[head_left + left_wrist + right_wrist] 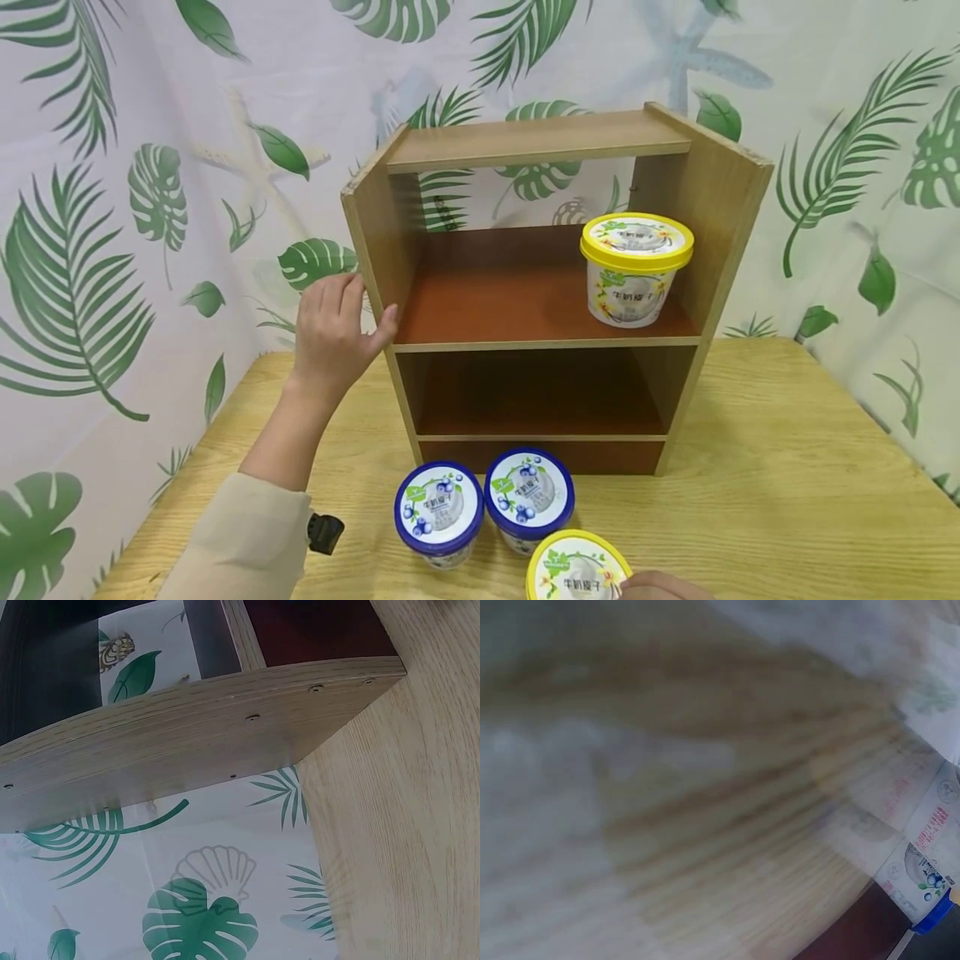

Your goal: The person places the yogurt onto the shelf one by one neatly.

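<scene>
My left hand (333, 329) is raised at the outer left side of a small wooden shelf unit (372, 242), its thumb at the panel's front edge. That hand does not show in the left wrist view. At the bottom of the head view, my right hand (663, 586) holds the side of a yellow-lidded tub (576, 571); most of the hand is cut off. Two blue-lidded tubs (440, 510) (529, 493) stand side by side on the table before the unit. Another yellow-lidded tub (637, 271) stands on the upper shelf, at the right.
The unit has an upper shelf (495, 292) and a dark lower compartment (540, 396). Its left panel (180, 742) fills the top of the left wrist view. A leaf-printed cloth (247, 208) hangs behind the wooden table (780, 467). The right wrist view is mostly blurred.
</scene>
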The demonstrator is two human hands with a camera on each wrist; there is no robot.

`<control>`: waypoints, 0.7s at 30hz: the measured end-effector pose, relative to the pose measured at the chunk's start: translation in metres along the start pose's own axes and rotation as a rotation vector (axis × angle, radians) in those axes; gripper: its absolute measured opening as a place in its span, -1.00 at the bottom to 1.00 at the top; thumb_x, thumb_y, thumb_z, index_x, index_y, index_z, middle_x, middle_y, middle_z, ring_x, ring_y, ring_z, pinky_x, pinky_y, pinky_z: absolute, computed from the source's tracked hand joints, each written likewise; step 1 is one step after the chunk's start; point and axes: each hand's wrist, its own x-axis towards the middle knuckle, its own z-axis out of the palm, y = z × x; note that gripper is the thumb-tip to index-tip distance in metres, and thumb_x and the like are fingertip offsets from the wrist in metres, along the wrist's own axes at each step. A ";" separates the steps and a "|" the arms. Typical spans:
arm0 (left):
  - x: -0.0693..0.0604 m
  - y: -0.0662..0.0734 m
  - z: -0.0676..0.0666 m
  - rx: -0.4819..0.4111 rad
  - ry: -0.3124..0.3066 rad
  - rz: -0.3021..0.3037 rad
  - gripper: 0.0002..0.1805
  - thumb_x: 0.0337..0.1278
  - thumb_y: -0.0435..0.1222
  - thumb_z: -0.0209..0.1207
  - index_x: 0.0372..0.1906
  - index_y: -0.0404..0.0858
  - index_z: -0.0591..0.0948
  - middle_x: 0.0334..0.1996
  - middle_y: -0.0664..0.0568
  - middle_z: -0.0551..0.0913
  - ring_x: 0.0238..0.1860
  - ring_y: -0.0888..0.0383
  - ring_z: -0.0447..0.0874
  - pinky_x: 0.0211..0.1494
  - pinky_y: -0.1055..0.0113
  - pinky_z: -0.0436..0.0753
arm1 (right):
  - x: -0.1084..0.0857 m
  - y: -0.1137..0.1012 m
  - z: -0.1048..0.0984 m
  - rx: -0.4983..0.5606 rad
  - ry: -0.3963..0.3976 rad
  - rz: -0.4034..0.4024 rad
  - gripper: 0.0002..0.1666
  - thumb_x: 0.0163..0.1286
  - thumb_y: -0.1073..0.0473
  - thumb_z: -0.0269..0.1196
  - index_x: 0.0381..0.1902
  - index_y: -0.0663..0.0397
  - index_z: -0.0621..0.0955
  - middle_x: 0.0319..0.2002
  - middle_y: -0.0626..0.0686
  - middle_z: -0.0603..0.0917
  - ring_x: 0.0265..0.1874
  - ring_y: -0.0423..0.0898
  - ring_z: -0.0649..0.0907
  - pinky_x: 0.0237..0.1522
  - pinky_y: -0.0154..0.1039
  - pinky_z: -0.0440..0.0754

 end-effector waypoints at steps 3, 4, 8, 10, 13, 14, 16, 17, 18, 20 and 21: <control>0.000 0.000 0.000 0.001 -0.002 -0.002 -0.56 0.16 -0.14 0.03 -0.29 -0.55 0.49 -0.36 -0.30 0.54 -0.33 -0.20 0.51 -0.25 0.03 0.52 | -0.002 0.007 0.003 0.020 0.044 -0.077 -0.59 0.49 0.18 -0.08 -0.45 0.06 0.65 -0.45 -0.05 0.62 -0.37 -0.19 0.61 -0.29 -0.45 0.52; -0.001 0.000 0.000 0.002 -0.003 -0.003 -0.56 0.15 -0.14 0.03 -0.29 -0.55 0.49 -0.36 -0.30 0.54 -0.33 -0.20 0.51 -0.25 0.03 0.52 | -0.003 0.009 0.004 0.029 0.052 -0.094 -0.58 0.49 0.20 -0.09 -0.47 0.09 0.63 -0.47 -0.04 0.61 -0.38 -0.18 0.60 -0.31 -0.45 0.52; -0.001 0.000 0.000 0.005 -0.007 -0.006 -0.56 0.15 -0.14 0.04 -0.29 -0.55 0.49 -0.35 -0.30 0.54 -0.32 -0.20 0.51 -0.24 0.03 0.52 | -0.005 0.011 0.007 0.057 0.080 -0.105 -0.61 0.47 0.21 -0.05 -0.48 0.12 0.63 -0.49 -0.04 0.60 -0.40 -0.19 0.60 -0.33 -0.47 0.52; 0.000 0.000 0.000 0.002 -0.008 -0.007 -0.56 0.15 -0.14 0.04 -0.29 -0.55 0.49 -0.35 -0.30 0.54 -0.32 -0.20 0.51 -0.24 0.04 0.51 | -0.005 0.010 0.008 0.060 0.084 -0.082 -0.62 0.46 0.19 -0.02 -0.47 0.10 0.65 -0.49 -0.06 0.61 -0.41 -0.20 0.61 -0.33 -0.48 0.52; 0.000 0.000 0.000 -0.003 -0.007 -0.006 -0.55 0.16 -0.13 0.04 -0.30 -0.55 0.49 -0.35 -0.30 0.53 -0.33 -0.19 0.50 -0.25 0.04 0.51 | -0.005 0.008 0.008 0.069 0.092 -0.045 -0.63 0.45 0.17 0.00 -0.48 0.05 0.66 -0.51 -0.09 0.61 -0.43 -0.22 0.61 -0.35 -0.49 0.52; 0.001 0.000 0.000 -0.005 -0.005 -0.007 -0.55 0.16 -0.12 0.04 -0.30 -0.54 0.49 -0.36 -0.30 0.53 -0.34 -0.19 0.50 -0.26 0.04 0.51 | -0.005 0.007 0.008 0.073 0.093 -0.032 -0.63 0.45 0.17 0.00 -0.49 0.04 0.66 -0.52 -0.11 0.60 -0.44 -0.22 0.61 -0.36 -0.50 0.52; 0.001 0.000 0.000 -0.005 -0.002 -0.006 -0.55 0.17 -0.12 0.03 -0.30 -0.54 0.49 -0.36 -0.29 0.53 -0.34 -0.19 0.50 -0.27 0.04 0.50 | -0.005 0.006 0.008 0.088 0.088 -0.010 -0.61 0.46 0.16 -0.02 -0.50 0.04 0.65 -0.52 -0.12 0.60 -0.46 -0.23 0.60 -0.37 -0.51 0.50; 0.001 0.000 0.000 -0.005 -0.001 -0.006 -0.55 0.16 -0.12 0.03 -0.30 -0.54 0.49 -0.36 -0.29 0.53 -0.35 -0.19 0.49 -0.27 0.04 0.50 | -0.004 0.007 0.007 0.079 0.075 -0.020 -0.59 0.48 0.16 -0.05 -0.51 0.03 0.64 -0.51 -0.13 0.58 -0.46 -0.24 0.59 -0.37 -0.51 0.49; 0.000 0.000 0.000 -0.005 0.000 -0.005 -0.55 0.16 -0.12 0.03 -0.30 -0.54 0.49 -0.36 -0.29 0.53 -0.35 -0.19 0.49 -0.27 0.04 0.50 | -0.004 0.007 0.006 0.085 0.063 -0.019 -0.58 0.49 0.16 -0.07 -0.51 0.03 0.63 -0.51 -0.13 0.58 -0.46 -0.24 0.58 -0.37 -0.52 0.48; 0.000 0.000 0.000 -0.004 0.001 -0.005 -0.55 0.16 -0.13 0.04 -0.30 -0.54 0.48 -0.36 -0.29 0.53 -0.35 -0.19 0.49 -0.28 0.05 0.50 | -0.004 0.007 0.005 0.100 0.036 -0.013 -0.57 0.49 0.15 -0.09 -0.50 0.03 0.62 -0.50 -0.14 0.58 -0.46 -0.25 0.58 -0.37 -0.53 0.47; 0.000 0.000 0.000 -0.004 0.001 -0.004 -0.56 0.16 -0.13 0.04 -0.30 -0.54 0.48 -0.36 -0.29 0.53 -0.35 -0.19 0.49 -0.28 0.05 0.50 | -0.004 0.008 0.004 0.108 0.025 -0.015 -0.57 0.50 0.16 -0.10 -0.49 0.03 0.62 -0.49 -0.14 0.58 -0.45 -0.26 0.58 -0.36 -0.53 0.47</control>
